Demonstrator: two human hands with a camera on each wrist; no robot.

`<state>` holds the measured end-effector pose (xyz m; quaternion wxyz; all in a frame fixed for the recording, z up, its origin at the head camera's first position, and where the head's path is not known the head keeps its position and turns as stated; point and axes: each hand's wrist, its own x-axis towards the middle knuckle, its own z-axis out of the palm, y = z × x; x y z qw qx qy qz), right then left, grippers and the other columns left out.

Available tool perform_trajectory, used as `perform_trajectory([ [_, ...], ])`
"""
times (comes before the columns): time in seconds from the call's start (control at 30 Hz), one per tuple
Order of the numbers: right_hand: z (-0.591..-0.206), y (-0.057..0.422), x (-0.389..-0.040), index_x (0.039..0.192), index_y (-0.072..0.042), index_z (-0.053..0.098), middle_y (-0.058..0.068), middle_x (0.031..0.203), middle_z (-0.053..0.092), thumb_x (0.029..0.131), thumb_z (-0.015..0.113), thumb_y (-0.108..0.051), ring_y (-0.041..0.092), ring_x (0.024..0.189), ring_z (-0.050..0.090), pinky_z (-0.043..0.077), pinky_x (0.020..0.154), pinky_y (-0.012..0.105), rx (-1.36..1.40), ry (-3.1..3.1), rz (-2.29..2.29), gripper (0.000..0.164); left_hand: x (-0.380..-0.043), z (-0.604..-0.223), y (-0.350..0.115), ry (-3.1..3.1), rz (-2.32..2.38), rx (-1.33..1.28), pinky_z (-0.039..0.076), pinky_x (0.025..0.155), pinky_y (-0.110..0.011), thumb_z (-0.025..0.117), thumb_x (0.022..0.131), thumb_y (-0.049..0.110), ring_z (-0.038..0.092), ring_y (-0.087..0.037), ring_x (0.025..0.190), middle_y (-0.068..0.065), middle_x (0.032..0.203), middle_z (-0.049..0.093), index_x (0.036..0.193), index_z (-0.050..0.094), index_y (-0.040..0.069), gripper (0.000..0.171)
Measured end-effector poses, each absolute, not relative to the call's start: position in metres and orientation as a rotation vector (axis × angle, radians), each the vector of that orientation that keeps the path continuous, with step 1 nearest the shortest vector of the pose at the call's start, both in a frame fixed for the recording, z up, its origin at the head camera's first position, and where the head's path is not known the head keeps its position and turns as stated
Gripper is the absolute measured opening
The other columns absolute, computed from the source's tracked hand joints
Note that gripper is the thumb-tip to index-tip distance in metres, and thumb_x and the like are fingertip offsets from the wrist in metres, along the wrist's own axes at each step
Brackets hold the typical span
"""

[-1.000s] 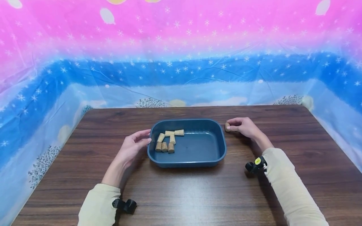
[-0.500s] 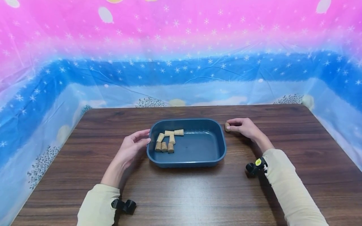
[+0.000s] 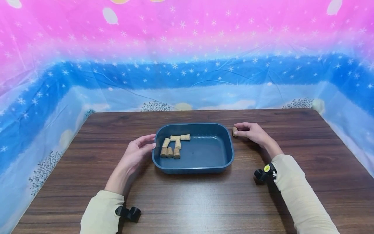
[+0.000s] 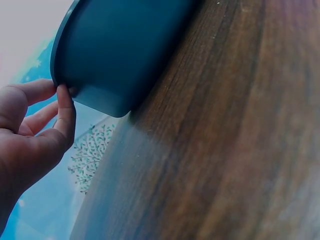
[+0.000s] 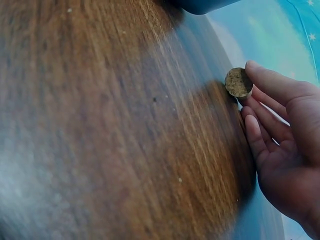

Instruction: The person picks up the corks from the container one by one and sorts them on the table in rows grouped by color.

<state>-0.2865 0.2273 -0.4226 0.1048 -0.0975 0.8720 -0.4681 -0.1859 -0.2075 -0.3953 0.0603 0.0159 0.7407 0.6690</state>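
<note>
A dark blue-grey plastic tub (image 3: 204,168) stands on the table, with several corks (image 3: 178,144) grouped in its left half. Some of these are pale and lying down; others, darker brown (image 3: 170,152), form a row in front. At the tub's left end my left hand (image 3: 136,152) pinches the rim between thumb and fingers, as the left wrist view shows at the tub's edge (image 4: 59,60). Beyond the right end, my right hand (image 3: 252,131) holds one brown cork (image 3: 235,131) between thumb and fingers. Its round end face (image 5: 238,82) shows in the right wrist view.
The dark wood-grain table (image 3: 187,201) extends on all sides of the tub. A pink and blue snowflake cloth (image 3: 187,65) hangs behind and along both sides. Small black cameras (image 3: 128,213) are strapped at both sleeves.
</note>
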Motion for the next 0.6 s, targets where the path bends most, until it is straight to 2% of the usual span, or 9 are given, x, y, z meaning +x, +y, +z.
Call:
perform_trajectory([
  [0.3,-0.422,0.230,-0.286,0.137,0.003,0.050,0.024,0.132,0.053,0.091,0.069,-0.026,0.033,0.121,0.048,0.039,0.099,0.042,-0.288,2.527,-1.457,0.057,-0.187,-0.396,-0.207,2.240,2.027,0.043,0.048,0.088,-0.021,0.057,0.096,0.003,0.055,-0.012,0.106,-0.024,0.135,0.048,0.138,0.045,-0.008,0.045],
  [0.4,-0.421,0.232,-0.286,0.139,0.003,0.046,0.023,0.138,0.049,0.093,0.066,-0.023,0.032,0.122,0.049,0.043,0.098,0.039,-0.257,2.480,-1.552,0.057,-0.188,-0.397,-0.207,2.232,2.034,0.041,0.049,0.088,-0.021,0.057,0.096,0.003,0.056,-0.014,0.106,-0.024,0.135,0.048,0.138,0.046,-0.007,0.045],
  [0.53,-0.416,0.232,-0.287,0.142,0.004,0.042,0.023,0.141,0.045,0.095,0.064,-0.021,0.027,0.117,0.053,0.051,0.088,0.030,-0.206,2.448,-1.663,0.058,-0.189,-0.399,-0.208,2.219,2.042,0.031,0.049,0.088,-0.022,0.056,0.096,0.003,0.056,-0.015,0.106,-0.023,0.135,0.048,0.138,0.046,-0.006,0.044],
  [0.6,-0.411,0.231,-0.288,0.142,0.003,0.041,0.023,0.141,0.045,0.095,0.063,-0.022,0.027,0.116,0.053,0.051,0.087,0.029,-0.192,2.467,-1.673,0.058,-0.189,-0.399,-0.208,2.218,2.048,0.032,0.049,0.088,-0.022,0.056,0.096,0.003,0.056,-0.015,0.106,-0.023,0.135,0.048,0.138,0.046,-0.006,0.044],
])
